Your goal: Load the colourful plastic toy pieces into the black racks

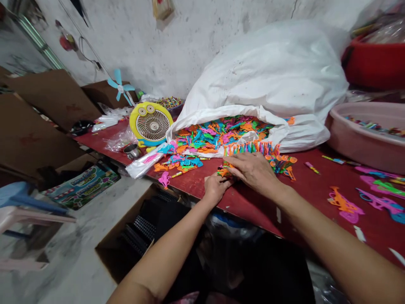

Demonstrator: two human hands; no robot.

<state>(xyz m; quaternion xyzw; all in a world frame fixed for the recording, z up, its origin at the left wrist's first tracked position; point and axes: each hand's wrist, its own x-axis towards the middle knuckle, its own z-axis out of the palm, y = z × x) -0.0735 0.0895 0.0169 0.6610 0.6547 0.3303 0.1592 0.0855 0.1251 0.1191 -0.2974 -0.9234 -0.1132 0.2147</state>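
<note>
- Toy pieces (221, 133) of bright plastic spill from the folded-back mouth of a white woven sack (262, 71) just ahead of both grips, the fold seemingly keeping them within easy reach.
- Right grip (253, 171) lies open, palm down, its fingers spread over a row of upright orange and blue pieces (249, 148), apparently steadying the row rather than clutching it.
- Left grip (216, 188) sits curled just beside the right one, against a small orange clump (224, 171); whether it has hold of anything cannot be told.
- Red counter (249, 207) runs beneath both grips, bearing the spill.
- Left of the grips, farther along the counter, stand a yellow desk fan (151, 124) and a steel cup (132, 151).
- Right of the grips, a pink plastic basin (363, 145) holds more pieces, and loose pink and orange pieces (344, 207) lie nearer.
</note>
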